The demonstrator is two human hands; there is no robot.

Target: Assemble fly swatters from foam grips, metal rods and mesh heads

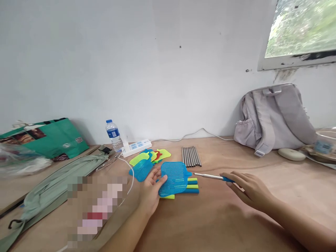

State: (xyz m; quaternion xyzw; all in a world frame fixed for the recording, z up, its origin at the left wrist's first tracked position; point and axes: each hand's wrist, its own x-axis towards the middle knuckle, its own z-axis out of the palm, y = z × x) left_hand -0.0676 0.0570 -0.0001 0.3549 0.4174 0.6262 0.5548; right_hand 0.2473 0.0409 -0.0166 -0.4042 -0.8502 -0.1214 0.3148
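My left hand (154, 185) grips a blue mesh fly swatter head (173, 177) by its left edge, with its short neck pointing right. In my right hand (249, 189) is a metal rod (208, 176) with a blue handle, most of which the fingers cover. The rod's tip lies close to the neck of the swatter head; a small gap seems to show between them. Yellow-green and blue handle tubes (193, 191) lie on the table beneath and beside the head, partly hidden by it. Behind my left hand is a pile of blue, yellow-green and red swatter heads (141, 169).
Several metal rods (191, 156) lie in a row near the wall. Behind the pile are a white power strip (136, 147) with a cable and a water bottle (114, 134). A grey backpack (273, 119) stands right; a green bag (63, 138) and a grey-green strap bag (60, 178) lie left.
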